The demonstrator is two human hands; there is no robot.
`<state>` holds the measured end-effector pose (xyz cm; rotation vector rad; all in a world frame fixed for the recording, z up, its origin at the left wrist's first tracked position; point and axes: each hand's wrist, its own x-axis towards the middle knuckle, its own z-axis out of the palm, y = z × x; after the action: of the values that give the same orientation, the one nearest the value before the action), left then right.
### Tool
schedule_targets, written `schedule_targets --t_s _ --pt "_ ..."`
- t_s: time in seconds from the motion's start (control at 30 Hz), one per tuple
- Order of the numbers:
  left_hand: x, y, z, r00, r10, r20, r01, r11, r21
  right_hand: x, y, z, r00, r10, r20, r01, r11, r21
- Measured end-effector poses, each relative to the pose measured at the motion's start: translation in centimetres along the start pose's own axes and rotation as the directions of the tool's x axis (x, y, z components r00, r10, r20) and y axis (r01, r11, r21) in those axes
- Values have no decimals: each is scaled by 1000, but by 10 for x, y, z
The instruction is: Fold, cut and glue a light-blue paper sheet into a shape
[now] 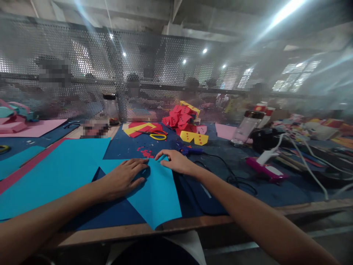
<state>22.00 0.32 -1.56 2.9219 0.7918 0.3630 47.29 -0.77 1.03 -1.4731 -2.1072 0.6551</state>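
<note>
A blue sheet of paper lies on the table in front of me, a soft crease running down it and its lower corner curling over the front edge. My left hand rests on its left part, fingers stretched out and palm down. At the sheet's far edge is my right hand, its fingers curved and apart from the thumb, the tips touching or just over the paper. Small red paper scraps lie just beyond the fingertips. A larger blue sheet lies under my left forearm, on the left.
Behind the scraps are yellow-handled scissors, a pile of red cut pieces and a yellow dotted piece. A blue glue gun with a cord, a jar and a purple power strip are on the right. A mesh screen stands behind.
</note>
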Motion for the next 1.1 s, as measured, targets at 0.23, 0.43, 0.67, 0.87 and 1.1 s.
schedule_targets --t_s 0.23,0.43,0.67,0.87,1.1 --pt "0 0 1 1000 8 -12 -8 1000 8 1 4 0 999 -9 39 10 1000 -25" --pt "-2 -1 1 999 15 -32 -15 1000 -9 1 6 0 1000 6 -12 -6 1000 -2" --pt "-4 1 -3 999 32 -6 -32 999 -12 4 6 1 995 -4 -97 9 999 50" --pt "-4 -1 -2 999 46 -23 -46 999 -13 4 6 0 997 -22 -71 25 999 44" --pt "-3 1 -3 999 43 -22 -43 999 -5 3 10 2 1000 -18 -11 18 1000 -18"
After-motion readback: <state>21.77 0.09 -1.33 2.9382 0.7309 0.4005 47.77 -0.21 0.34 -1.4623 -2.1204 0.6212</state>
